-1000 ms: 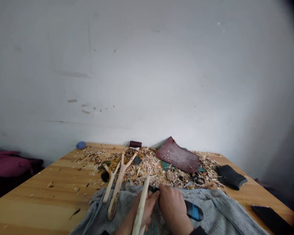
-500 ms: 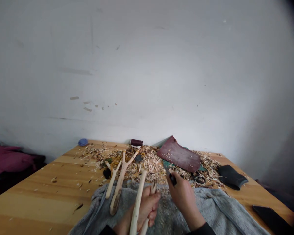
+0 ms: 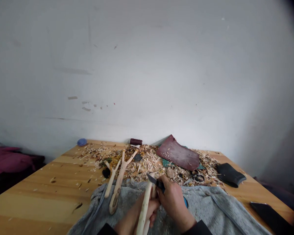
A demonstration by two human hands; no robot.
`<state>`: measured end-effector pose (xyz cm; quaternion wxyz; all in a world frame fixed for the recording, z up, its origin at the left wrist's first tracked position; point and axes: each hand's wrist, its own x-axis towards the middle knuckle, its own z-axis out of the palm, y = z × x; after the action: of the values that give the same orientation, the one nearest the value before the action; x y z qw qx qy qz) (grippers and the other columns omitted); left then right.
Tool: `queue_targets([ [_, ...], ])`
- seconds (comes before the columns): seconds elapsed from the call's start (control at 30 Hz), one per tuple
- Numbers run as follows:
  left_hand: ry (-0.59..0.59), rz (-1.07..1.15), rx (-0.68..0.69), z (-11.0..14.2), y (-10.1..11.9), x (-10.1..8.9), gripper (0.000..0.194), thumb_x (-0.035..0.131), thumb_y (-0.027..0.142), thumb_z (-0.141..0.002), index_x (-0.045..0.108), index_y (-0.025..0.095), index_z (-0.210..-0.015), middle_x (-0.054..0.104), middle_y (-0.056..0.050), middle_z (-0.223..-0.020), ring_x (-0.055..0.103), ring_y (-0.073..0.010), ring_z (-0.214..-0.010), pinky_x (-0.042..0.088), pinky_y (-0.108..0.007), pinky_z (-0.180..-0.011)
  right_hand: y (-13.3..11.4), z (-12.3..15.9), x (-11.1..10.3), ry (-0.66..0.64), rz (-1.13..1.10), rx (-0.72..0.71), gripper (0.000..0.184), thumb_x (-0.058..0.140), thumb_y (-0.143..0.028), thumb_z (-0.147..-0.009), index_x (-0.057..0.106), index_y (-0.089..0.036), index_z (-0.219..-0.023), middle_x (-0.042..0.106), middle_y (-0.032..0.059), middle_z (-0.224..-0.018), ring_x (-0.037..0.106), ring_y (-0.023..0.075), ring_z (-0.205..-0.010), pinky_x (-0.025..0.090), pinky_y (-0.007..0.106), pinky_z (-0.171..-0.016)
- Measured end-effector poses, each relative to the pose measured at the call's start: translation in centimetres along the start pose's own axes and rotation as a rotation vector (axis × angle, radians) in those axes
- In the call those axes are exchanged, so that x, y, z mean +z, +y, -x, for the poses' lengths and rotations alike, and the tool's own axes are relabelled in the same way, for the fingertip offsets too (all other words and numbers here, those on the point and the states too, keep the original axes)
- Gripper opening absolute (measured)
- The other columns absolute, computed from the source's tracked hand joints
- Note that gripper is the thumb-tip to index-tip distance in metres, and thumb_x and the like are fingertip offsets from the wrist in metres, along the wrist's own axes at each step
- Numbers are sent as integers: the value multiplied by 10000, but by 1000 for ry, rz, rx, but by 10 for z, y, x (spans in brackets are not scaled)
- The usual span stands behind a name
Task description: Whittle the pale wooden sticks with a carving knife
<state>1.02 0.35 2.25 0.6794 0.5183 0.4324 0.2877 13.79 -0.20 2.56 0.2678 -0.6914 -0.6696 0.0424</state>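
Note:
My left hand is wrapped round a peeled, pale forked stick low over my lap, its prongs side by side. My right hand grips a knife with a dark and blue handle. The blade lies against the top end of the nearer prong. Part of the stick's lower end is cut off by the frame. A grey cloth lies under both hands. Left of them, two more peeled forked sticks, a larger one and a smaller one, lean on the cloth's edge.
Wood shavings cover the middle of the wooden table. A maroon leather piece, a dark thread spool and a blue round item lie at the back. To the right are a black flat piece and a phone.
My right hand has moved left and down, bringing the knife from beside the stick onto its tip. The stick in my left hand has shifted slightly right.

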Motion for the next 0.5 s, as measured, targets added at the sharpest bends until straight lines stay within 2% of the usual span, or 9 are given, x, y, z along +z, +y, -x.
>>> queue_targets([
  [0.13,-47,-10,-20,-2,1,0,107,624,285,-777,528,256,-814,401,113,-466,308,-64,-311,220,-215,-359,4,-2,1,28,108,34,295,562,-52,-768,646,-193,-1013,742,52,-830,701,210,-778,363,245,-626],
  [0.27,-104,130,-27,-3,2,-4,275,639,410,-782,442,237,-697,410,88,-510,309,-50,-333,182,-207,-359,15,-5,0,166,209,52,261,527,-26,-797,644,-180,-973,731,65,-823,694,198,-741,367,242,-608],
  [0.33,-106,243,-59,-3,3,-7,268,614,441,-800,459,234,-727,414,83,-514,301,-47,-342,161,-202,-363,21,-6,0,252,170,46,271,507,-48,-832,637,-185,-1026,738,67,-885,697,199,-760,384,244,-613],
  [0.4,-98,331,-88,-4,3,-11,274,604,490,-811,497,237,-802,406,89,-496,288,-49,-341,161,-201,-367,26,-8,0,325,97,41,334,499,-89,-862,604,-200,-1160,742,70,-996,705,203,-799,406,249,-627],
  [0.5,-135,397,-92,-8,-1,-16,393,623,603,-790,523,231,-869,430,90,-508,320,-55,-346,223,-204,-365,30,-8,2,357,41,36,390,491,-146,-882,557,-217,-1260,746,66,-1017,709,208,-784,418,256,-626],
])
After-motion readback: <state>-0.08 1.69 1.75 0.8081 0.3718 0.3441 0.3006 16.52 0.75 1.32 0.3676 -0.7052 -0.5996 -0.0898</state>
